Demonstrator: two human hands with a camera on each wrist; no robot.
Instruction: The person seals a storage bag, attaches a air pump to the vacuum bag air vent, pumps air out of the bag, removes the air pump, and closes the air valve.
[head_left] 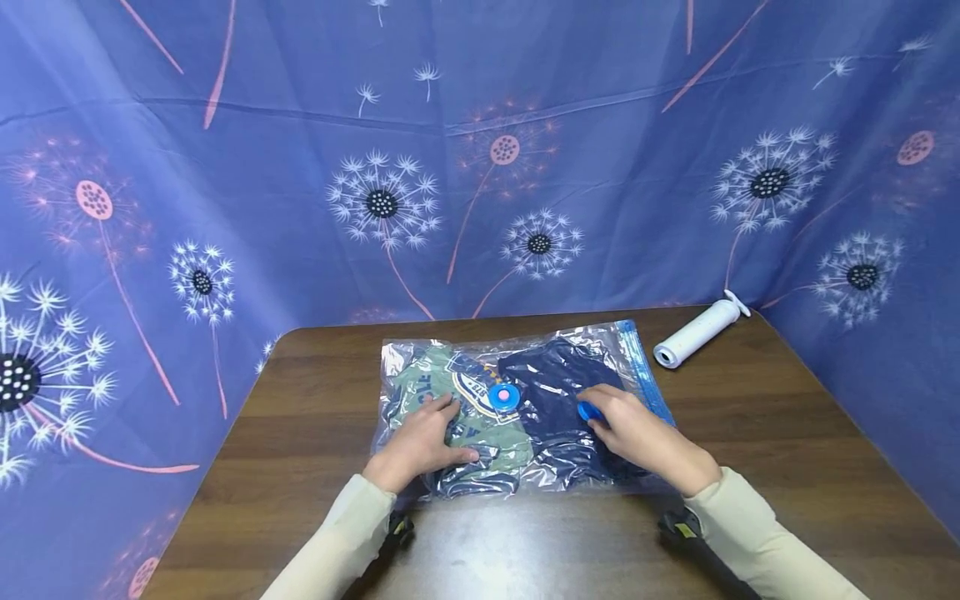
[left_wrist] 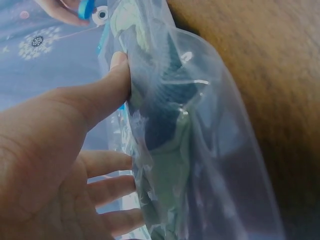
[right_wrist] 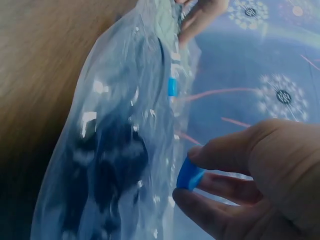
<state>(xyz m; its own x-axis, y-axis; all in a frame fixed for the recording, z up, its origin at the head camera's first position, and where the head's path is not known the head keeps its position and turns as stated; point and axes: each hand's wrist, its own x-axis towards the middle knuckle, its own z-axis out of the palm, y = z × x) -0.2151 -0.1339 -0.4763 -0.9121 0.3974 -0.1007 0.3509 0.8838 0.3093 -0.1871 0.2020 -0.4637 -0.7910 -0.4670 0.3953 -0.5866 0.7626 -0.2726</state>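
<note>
A clear vacuum storage bag (head_left: 551, 477) lies flat on the table, with a green printed garment (head_left: 420, 375) on its left side and a dark navy garment (head_left: 555, 375) on its right. Near its middle sits a round blue valve (head_left: 504, 397) with a pink centre. My left hand (head_left: 423, 437) rests on the bag's left part, fingers spread and thumb out. Between thumb and fingers, my right hand (head_left: 630, 425) pinches a blue valve cap (right_wrist: 189, 174), held over the navy garment and apart from the valve.
A white hand pump (head_left: 693, 335) lies at the table's back right, beyond the blue zip strip (head_left: 647, 367) along the bag's right edge. The brown wooden table (head_left: 300, 417) backs onto a blue dandelion-print cloth (head_left: 285, 208), which also hangs on both sides.
</note>
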